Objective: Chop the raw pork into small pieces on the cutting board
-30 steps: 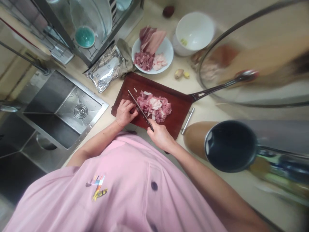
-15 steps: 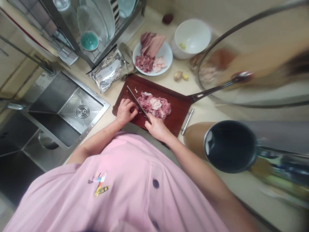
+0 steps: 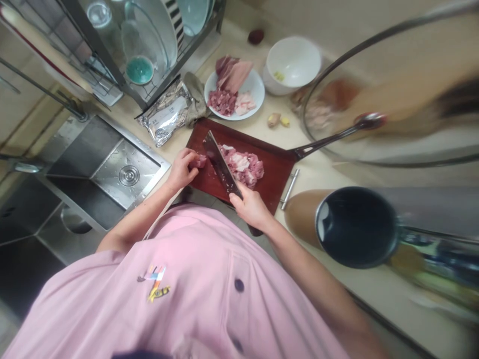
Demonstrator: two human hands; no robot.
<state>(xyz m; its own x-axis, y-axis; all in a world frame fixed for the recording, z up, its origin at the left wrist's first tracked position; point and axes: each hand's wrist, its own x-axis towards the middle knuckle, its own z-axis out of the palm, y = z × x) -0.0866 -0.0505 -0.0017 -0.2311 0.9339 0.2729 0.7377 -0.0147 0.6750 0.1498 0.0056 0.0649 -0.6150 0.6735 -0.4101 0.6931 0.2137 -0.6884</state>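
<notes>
My right hand (image 3: 250, 203) is closed round the handle of a cleaver (image 3: 223, 167), whose blade tilts with its broad face showing and bits of meat stuck to it. Left of the blade, my left hand (image 3: 182, 168) grips a piece of meat (image 3: 199, 160) at the left end of the reddish-brown cutting board (image 3: 275, 149). A heap of chopped pink and white meat (image 3: 245, 164) lies on the board, just right of the blade.
Behind the board stand a plate (image 3: 258, 97) of cut meat and a white bowl (image 3: 294, 65), with ginger pieces (image 3: 275, 119) nearby. A sink (image 3: 123, 172) is at left, a dark pot (image 3: 357, 227) at right. A spatula (image 3: 333, 139) touches the board's right corner.
My left hand has drawn back left from the blade, and a piece of meat now shows in its fingers. The cleaver has turned from edge-on to show its broad face.
</notes>
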